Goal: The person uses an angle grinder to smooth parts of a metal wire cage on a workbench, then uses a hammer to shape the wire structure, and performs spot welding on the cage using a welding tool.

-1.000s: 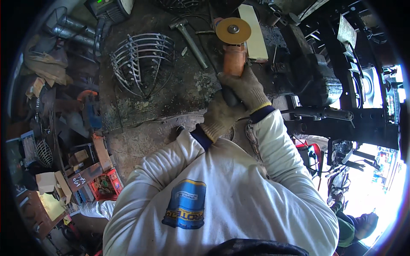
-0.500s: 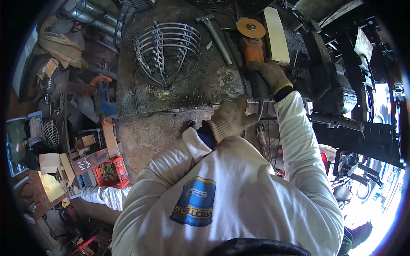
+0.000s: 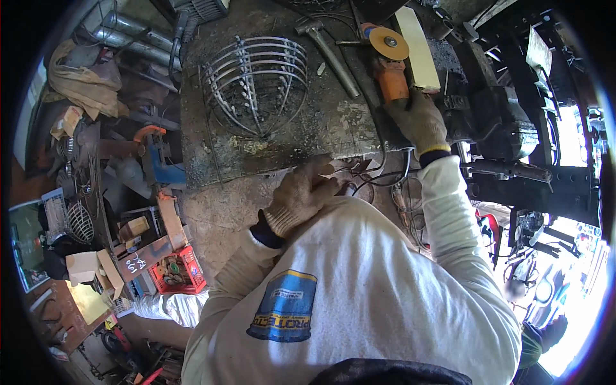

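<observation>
An angle grinder with an orange housing and a yellow-orange disc lies at the right of the dark workbench, disc facing up. My right hand, in a knitted work glove, is wrapped round the rear of its body, which hides the grip. My left hand, gloved too, hovers in front of the bench's near edge, fingers apart and nothing visible in them. A black cable loops between the hands. Left of the grinder is a hammer. Further left rests a cage-like frame of curved metal bars.
A pale rectangular bar lies beside the grinder. Dark metal machinery crowds the right side. On the left are a blue clamp-like tool, a red crate of small parts and an open cardboard box.
My left hand has moved left, away from the grinder, its fingers spreading. My right hand and the grinder have shifted slightly right in view. The cable now loops higher over the bench edge.
</observation>
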Motion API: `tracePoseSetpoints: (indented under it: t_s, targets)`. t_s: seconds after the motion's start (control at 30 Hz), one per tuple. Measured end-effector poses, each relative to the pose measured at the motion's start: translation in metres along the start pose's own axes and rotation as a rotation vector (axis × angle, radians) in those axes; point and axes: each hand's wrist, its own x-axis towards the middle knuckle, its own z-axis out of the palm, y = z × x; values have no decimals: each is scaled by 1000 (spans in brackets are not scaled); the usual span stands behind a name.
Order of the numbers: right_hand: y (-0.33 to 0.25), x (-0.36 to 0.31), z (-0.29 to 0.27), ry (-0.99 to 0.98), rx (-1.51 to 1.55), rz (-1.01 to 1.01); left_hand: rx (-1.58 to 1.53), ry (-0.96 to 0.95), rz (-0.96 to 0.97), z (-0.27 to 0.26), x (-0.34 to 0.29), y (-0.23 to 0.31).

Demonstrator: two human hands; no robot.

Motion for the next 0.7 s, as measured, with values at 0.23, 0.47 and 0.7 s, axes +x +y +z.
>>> tracePoseSetpoints:
  t_s: [0.23, 0.47, 0.7]
  targets:
    - [-70, -40, 42, 290, 195, -383, 329, 104, 342, -56, -28, 21]
    - [-126, 44, 66, -50, -259, -215, 428, 233, 468, -82, -18, 41]
    - [-130, 78, 72, -188, -256, -477, 279, 480, 483, -69, -20, 43]
